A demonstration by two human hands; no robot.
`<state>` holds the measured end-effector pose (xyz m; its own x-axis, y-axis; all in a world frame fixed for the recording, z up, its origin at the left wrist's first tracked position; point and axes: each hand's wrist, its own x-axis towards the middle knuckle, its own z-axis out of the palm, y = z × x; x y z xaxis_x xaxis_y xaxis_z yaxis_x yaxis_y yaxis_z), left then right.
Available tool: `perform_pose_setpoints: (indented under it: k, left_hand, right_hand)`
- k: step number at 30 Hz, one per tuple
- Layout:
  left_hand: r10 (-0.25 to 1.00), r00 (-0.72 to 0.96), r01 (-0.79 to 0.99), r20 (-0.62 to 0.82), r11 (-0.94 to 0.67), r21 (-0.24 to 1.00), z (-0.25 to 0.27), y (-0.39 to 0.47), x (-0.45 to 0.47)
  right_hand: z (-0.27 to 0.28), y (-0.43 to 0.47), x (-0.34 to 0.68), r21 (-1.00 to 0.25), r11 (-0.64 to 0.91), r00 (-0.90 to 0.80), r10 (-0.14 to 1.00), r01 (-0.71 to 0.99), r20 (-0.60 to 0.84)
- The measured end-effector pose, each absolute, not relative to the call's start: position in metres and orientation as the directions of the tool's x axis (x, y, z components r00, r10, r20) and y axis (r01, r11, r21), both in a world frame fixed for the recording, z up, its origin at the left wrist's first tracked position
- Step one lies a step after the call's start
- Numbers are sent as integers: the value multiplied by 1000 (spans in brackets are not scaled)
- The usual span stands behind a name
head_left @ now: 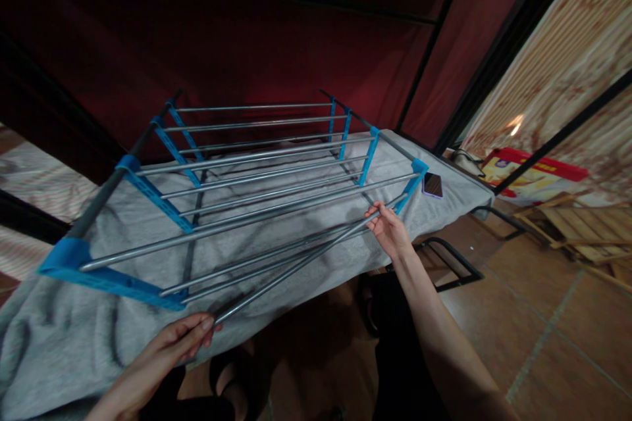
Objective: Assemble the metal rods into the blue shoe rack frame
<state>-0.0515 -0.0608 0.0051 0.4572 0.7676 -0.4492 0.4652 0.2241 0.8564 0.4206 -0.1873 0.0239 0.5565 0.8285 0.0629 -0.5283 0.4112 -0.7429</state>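
Wearer's own body: left hand (184, 338) and right hand (389, 230) both ungloved. Left forearm (127, 387) and right forearm (439, 329) bare as far as the view shows; the right tapers smoothly to a narrow wrist (402, 256). Legwear (402, 348) black, plain, matte; seams and weave too dim to resolve. Footwear (217, 368), seen below the near edge of the blanket (54, 358), dark and low-cut, leaving part of the left foot (237, 398) bare; exact type unclear in shadow.
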Motion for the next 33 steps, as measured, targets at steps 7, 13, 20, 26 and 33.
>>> perform_pose_setpoints:
  k: [7, 13, 20, 26, 33]
  left_hand:
    - [756, 482, 460, -443, 212, 862, 8, -60, -48]
    - [775, 501, 487, -384, 114, 866, 16, -56, -43]
    - [838, 379, 392, -391, 238, 889, 8, -49, -48]
    - [872, 318, 203, -371, 319, 926, 12, -48, -47]
    - [934, 138, -59, -329, 340, 939, 25, -54, -39]
  right_hand:
    - [26, -185, 420, -747, 410, 571, 820, -524, 50]
    - [25, -185, 421, -733, 409, 565, 824, -543, 42]
    - [25, -184, 420, -732, 409, 561, 826, -544, 44]
    - [26, -185, 418, -744, 399, 557, 829, -536, 43]
    - [25, -184, 400, -805, 309, 478, 878, -507, 37]
